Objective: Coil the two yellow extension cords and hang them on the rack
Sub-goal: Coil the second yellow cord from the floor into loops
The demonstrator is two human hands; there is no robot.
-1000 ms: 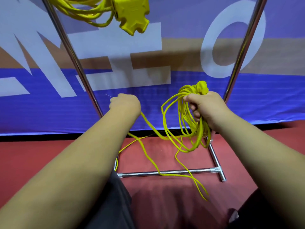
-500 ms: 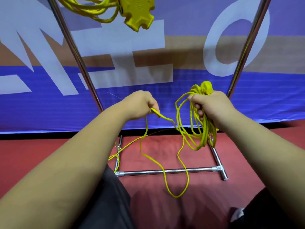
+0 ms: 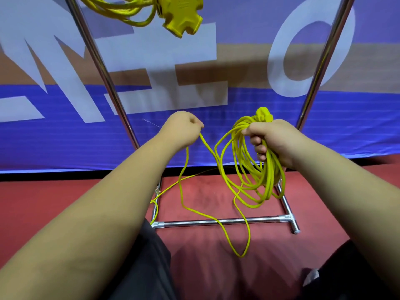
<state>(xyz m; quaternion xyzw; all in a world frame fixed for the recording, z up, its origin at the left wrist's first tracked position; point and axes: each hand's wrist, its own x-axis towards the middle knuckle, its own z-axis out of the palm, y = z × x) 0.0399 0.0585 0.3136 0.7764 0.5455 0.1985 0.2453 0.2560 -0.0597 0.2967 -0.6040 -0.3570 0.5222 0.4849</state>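
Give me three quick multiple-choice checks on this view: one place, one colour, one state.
1. Where is the yellow plastic multi-outlet block? A on the floor; B hanging up top between the chrome rack uprights; C in a hand.
2. What colour is the floor under the rack? A red; B green; C grey.
3. What is the right hand doing? A hanging open; B pressing an upright; C gripping a bundle of yellow cord loops.
Key: 1 B, it dangles at the frame's top edge. 2 A, red shows around the base bar. 3 C, fingers curl round the loops, while the left hand pinches the loose strand.
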